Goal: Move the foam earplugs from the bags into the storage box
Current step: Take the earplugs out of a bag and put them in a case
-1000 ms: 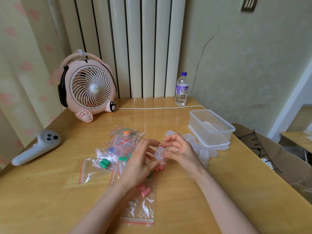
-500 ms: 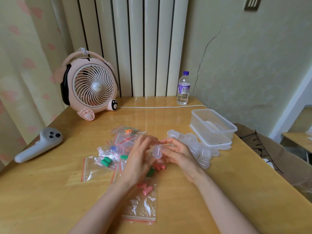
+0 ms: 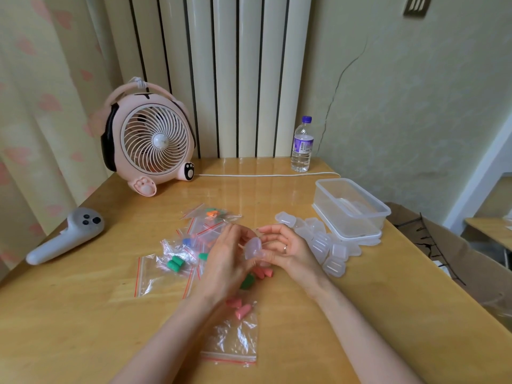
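Above the table's middle, my left hand (image 3: pixel 225 261) and my right hand (image 3: pixel 288 252) both pinch a small clear plastic case (image 3: pixel 252 248). Loose pink earplugs (image 3: pixel 264 272) and a green earplug (image 3: pixel 247 281) lie just under the hands. A zip bag (image 3: pixel 232 336) with pink earplugs (image 3: pixel 239 307) in it lies near me. More zip bags (image 3: pixel 177 256) with green, blue and orange earplugs spread to the left. A heap of small clear cases (image 3: pixel 322 245) lies to the right, beside the large clear storage box (image 3: pixel 350 206).
A pink desk fan (image 3: pixel 151 139) stands at the back left, its white cable (image 3: pixel 266 175) running along the back. A water bottle (image 3: pixel 302 145) stands by the wall. A grey controller (image 3: pixel 66 234) lies at the left edge. Cardboard (image 3: pixel 454 250) sits off the table's right.
Both hands have kept hold of the small clear case and sunk slightly toward the table. The camera has tilted a little.
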Motion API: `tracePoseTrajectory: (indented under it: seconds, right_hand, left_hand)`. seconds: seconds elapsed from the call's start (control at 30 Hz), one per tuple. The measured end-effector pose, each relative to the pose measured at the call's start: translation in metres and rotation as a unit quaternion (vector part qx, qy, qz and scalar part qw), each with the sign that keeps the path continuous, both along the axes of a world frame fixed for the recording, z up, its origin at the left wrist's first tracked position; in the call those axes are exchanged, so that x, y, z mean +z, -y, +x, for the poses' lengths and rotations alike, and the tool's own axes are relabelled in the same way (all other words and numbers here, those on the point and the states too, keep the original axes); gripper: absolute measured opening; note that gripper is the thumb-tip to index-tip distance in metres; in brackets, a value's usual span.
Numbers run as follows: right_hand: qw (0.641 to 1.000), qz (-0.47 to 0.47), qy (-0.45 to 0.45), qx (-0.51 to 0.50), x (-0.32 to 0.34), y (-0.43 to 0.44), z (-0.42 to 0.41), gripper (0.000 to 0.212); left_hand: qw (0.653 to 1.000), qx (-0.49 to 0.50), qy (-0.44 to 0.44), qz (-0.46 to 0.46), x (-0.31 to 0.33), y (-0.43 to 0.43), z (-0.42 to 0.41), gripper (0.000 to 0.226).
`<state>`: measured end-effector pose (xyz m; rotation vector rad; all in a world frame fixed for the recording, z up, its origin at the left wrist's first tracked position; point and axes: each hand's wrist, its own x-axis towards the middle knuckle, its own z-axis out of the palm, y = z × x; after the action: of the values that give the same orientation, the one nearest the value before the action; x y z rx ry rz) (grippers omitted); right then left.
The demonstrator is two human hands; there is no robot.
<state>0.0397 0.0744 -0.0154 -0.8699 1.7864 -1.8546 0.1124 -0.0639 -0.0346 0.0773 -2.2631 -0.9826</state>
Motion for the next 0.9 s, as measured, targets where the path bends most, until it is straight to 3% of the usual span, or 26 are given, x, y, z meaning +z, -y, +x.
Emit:
tracePoseTrajectory:
  seconds: [0.1, 0.2, 0.33, 0.7, 0.8, 0.9]
  right_hand:
    - [0.989, 0.093, -0.103, -0.055, -0.004, -0.003, -0.007, 0.027]
    - [0.944, 0.228, -0.227, -0.072, -0.014, -0.002, -0.008, 0.02]
    - [0.893, 0.304, -0.326, -0.063, -0.022, 0.001, -0.004, 0.02]
    - [0.904, 0.279, -0.319, -0.06, -0.025, 0.0, -0.009, 0.011]
    - [0.909, 0.259, -0.311, -0.103, -0.024, 0.0, -0.013, 0.012]
    - [0.922, 0.166, -0.296, -0.186, -0.018, -0.002, -0.017, 0.011]
  left_hand:
    - [0.998, 0.034, 0.015, 0.046, 0.002, 0.008, -0.001, 0.043]
    - [0.996, 0.053, 0.022, 0.074, 0.005, 0.018, 0.0, 0.049]
    - [0.995, 0.053, 0.026, 0.077, 0.005, 0.021, 0.0, 0.049]
    - [0.994, 0.009, 0.056, 0.089, 0.0, 0.015, 0.002, 0.052]
    - [0.995, 0.005, 0.05, 0.086, 0.003, 0.013, 0.004, 0.053]
    - [0.993, -0.008, 0.053, 0.103, 0.005, 0.012, 0.006, 0.055]
